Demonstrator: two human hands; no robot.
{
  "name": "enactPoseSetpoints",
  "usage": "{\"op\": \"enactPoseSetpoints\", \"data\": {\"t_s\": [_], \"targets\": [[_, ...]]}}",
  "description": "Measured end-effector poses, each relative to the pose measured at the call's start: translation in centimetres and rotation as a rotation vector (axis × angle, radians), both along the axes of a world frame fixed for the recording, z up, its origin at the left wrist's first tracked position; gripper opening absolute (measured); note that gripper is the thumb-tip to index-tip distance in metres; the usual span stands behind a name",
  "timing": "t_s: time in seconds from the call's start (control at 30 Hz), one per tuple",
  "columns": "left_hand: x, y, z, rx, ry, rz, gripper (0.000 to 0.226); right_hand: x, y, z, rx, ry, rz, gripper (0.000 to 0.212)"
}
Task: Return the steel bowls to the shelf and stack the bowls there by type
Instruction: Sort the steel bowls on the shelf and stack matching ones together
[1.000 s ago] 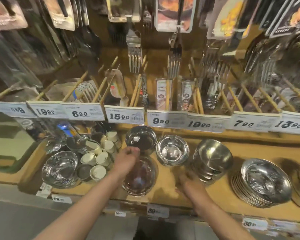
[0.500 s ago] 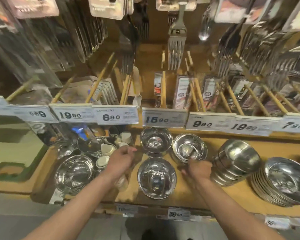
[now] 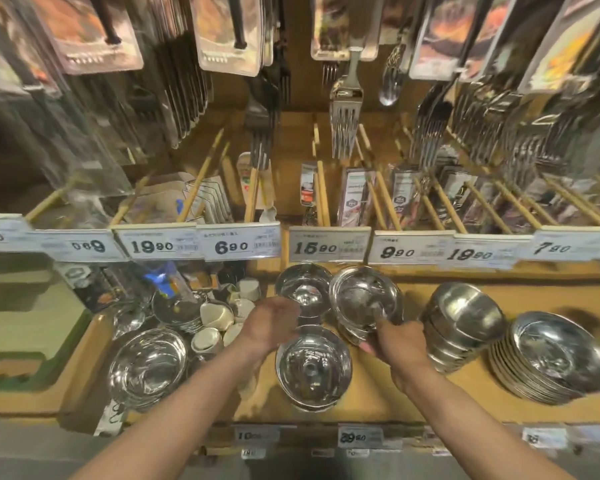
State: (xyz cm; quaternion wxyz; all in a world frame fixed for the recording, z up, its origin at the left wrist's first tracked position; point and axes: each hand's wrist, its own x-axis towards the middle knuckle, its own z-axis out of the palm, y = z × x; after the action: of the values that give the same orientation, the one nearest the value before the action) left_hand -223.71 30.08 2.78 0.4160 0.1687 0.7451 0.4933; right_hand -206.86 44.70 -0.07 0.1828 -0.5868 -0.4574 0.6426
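The wooden shelf carries, at the right, a plate stack and a tilted bowl stack. A front bowl sits centre, a back bowl behind it. The right hand pinches the near rim of a tipped bowl (apparently raised off the shelf). The left hand hovers, loosely curled, holding nothing.

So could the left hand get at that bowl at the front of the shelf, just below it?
Probably yes. The left hand holds nothing and sits right beside the front bowl, whose open top is uncovered. The right hand is busy gripping a tilted bowl off to the side, not across the path.
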Motion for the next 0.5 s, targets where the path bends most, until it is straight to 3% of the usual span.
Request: {"op": "enactPoseSetpoints", "data": {"t_s": [0.07, 0.13, 0.27, 0.37, 0.43, 0.5], "targets": [[1.1, 0.9, 0.6, 0.092, -0.173, -0.024, 0.016, 0.2, -0.8, 0.7, 0.024, 0.046, 0.062, 0.031], [2.3, 1.6, 0.7, 0.162, -0.222, -0.065, 0.008, 0.5, -1.9, 1.5, 0.051, 0.094, 0.127, 0.025], [2.9, 1.8, 0.3, 0.154, -0.141, -0.036, 0.030, 1.2, -2.9, 2.5, 0.008, 0.168, 0.192, 0.028], [1.8, 0.3, 0.5, 0.205, -0.135, -0.095, 0.020, 2.4, -2.6, 2.6, -0.052, 0.199, 0.266, 0.033], [0.6, -1.0, 1.2, 0.257, -0.205, 0.001, 0.014, 3.2, -2.0, 2.2, -0.087, 0.171, 0.273, 0.032], [-0.9, -1.9, 1.4, 0.178, -0.146, 0.104, 0.013, 4.0, -1.4, 1.3, -0.095, 0.119, 0.275, 0.030]]}}
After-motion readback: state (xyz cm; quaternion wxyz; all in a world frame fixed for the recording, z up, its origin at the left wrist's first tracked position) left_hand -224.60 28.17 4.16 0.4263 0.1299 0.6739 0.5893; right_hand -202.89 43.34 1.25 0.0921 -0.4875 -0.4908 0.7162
